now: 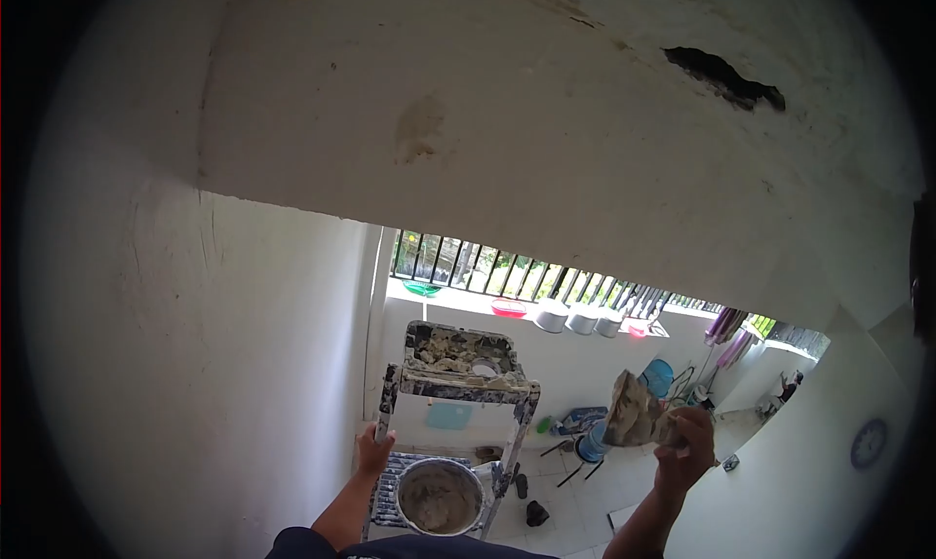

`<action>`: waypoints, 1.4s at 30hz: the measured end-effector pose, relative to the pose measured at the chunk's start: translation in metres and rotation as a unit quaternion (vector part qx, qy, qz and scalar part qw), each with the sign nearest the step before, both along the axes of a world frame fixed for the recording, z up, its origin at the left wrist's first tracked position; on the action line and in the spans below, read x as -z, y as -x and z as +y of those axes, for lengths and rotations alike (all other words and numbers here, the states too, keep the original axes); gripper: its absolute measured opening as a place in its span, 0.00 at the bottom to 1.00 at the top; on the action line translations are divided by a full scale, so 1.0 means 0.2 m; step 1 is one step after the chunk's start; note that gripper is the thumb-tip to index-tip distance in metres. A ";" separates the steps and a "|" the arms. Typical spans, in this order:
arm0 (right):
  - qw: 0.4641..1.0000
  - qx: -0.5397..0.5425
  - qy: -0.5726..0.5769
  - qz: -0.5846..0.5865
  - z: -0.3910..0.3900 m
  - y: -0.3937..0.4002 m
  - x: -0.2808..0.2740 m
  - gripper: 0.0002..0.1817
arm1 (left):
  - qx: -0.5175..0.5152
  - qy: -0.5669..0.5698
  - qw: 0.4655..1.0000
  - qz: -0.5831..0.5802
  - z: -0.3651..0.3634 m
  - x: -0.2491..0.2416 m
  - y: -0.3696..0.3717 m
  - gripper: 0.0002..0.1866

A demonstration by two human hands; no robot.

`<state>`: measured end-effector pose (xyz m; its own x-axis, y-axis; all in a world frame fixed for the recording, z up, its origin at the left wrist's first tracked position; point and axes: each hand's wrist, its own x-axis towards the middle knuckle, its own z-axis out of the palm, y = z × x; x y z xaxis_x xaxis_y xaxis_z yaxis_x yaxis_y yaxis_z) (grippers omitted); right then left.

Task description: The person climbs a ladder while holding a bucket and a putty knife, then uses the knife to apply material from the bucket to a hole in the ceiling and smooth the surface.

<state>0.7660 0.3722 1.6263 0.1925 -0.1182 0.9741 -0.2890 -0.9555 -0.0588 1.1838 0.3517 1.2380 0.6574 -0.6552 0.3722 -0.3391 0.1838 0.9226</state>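
My left hand [373, 452] grips the left rail of a paint-spattered stepladder [458, 388] below me. My right hand [684, 449] holds a plaster-caked trowel [634, 411], its flat blade tilted up and to the left. A metal bucket [441, 498] of grey plaster sits on the ladder between my arms. Dried plaster lumps cover the ladder's top tray [458, 349]. Above me runs a white beam [546, 140] with a dark hole [726, 77] at its upper right and a brownish patch [419, 130] near the middle.
A white wall [195, 364] stands close on the left. Beyond the ladder is a balcony with a black railing [526, 276], bowls and pots on the ledge [575, 315], blue containers and clutter on the tiled floor [585, 491]. A round clock [868, 444] hangs right.
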 end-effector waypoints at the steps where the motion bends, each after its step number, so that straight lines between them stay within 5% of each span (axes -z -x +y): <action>1: 0.998 0.046 0.047 0.004 0.00 0.01 -0.10 0.26 | 0.002 -0.005 1.000 0.003 0.01 -0.03 0.00 0.14; 8: 0.855 0.323 0.401 0.069 0.13 -0.11 -0.87 0.15 | 0.002 -0.005 1.000 0.009 0.00 0.00 -0.01 0.16; 11: 0.824 0.313 0.434 0.188 0.26 -0.17 -1.14 0.16 | -0.007 0.000 1.000 0.013 0.00 -0.01 0.00 0.16; 16: 0.883 0.173 0.405 0.166 0.38 -0.31 -1.31 0.29 | -0.002 -0.016 0.999 0.032 0.01 -0.01 -0.01 0.15; 21: 0.811 0.291 0.440 0.253 0.53 -0.44 -1.42 0.22 | 0.014 -0.011 0.999 0.047 -0.01 0.02 -0.01 0.15; 23: 0.847 0.274 0.409 0.203 0.52 -0.59 -1.39 0.22 | 0.012 -0.009 0.999 0.047 -0.02 0.03 -0.02 0.15; 25: 0.774 0.234 0.507 0.297 0.51 -0.66 -1.54 0.19 | 0.010 -0.003 0.999 0.051 -0.02 0.03 -0.01 0.14; 28: 0.749 0.163 0.548 0.335 0.44 -0.70 -1.68 0.18 | 0.002 -0.010 0.999 0.046 0.00 0.00 -0.01 0.14; 34: 0.703 0.269 0.558 0.350 0.49 -0.75 -1.67 0.21 | 0.009 -0.007 0.999 0.044 -0.01 0.02 -0.02 0.14; 37: 0.700 0.252 0.575 0.340 0.46 -0.75 -1.71 0.27 | 0.008 -0.001 0.999 0.045 -0.02 0.03 -0.02 0.14; 40: 0.774 0.153 0.558 0.258 0.44 -0.82 -1.64 0.32 | 0.010 0.000 0.999 0.043 -0.02 0.04 -0.02 0.14; 42: 0.837 0.251 0.472 0.118 0.47 -0.99 -1.49 0.34 | 0.012 -0.001 0.999 0.043 -0.02 0.03 -0.02 0.14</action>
